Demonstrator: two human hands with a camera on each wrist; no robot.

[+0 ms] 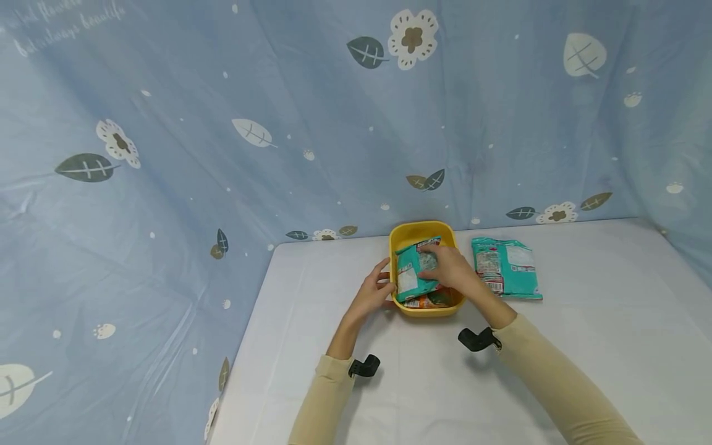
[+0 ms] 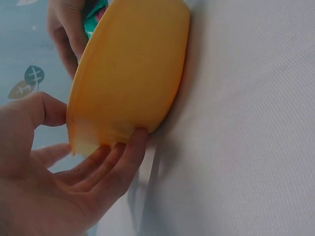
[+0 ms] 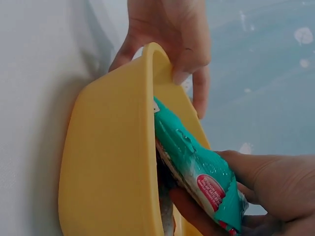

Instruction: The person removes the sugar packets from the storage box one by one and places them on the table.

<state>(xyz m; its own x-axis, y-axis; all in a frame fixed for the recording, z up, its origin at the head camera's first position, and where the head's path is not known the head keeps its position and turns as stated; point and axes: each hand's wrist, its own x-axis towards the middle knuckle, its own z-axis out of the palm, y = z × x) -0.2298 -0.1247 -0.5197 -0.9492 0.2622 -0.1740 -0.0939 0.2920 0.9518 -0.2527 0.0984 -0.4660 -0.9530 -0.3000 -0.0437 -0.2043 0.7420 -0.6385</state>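
A yellow plastic tub (image 1: 414, 230) stands on the white table. My left hand (image 1: 371, 295) holds its left wall; in the left wrist view the thumb (image 2: 51, 110) is at the rim and fingers (image 2: 130, 162) lie against the outside. My right hand (image 1: 449, 269) grips a teal snack packet (image 3: 197, 162) in the mouth of the tub, tilted in the right wrist view. Beneath it in the tub lies an orange packet (image 1: 425, 301), partly covered. A second teal packet (image 1: 520, 275) lies flat on the table to the right of the tub.
The white table (image 1: 423, 389) meets a blue curtain (image 1: 334, 136) with leaf and flower prints just behind the tub. More of the curtain hangs along the left side. A black wrist camera (image 1: 476, 339) sits on the right sleeve, another camera (image 1: 364, 366) on the left.
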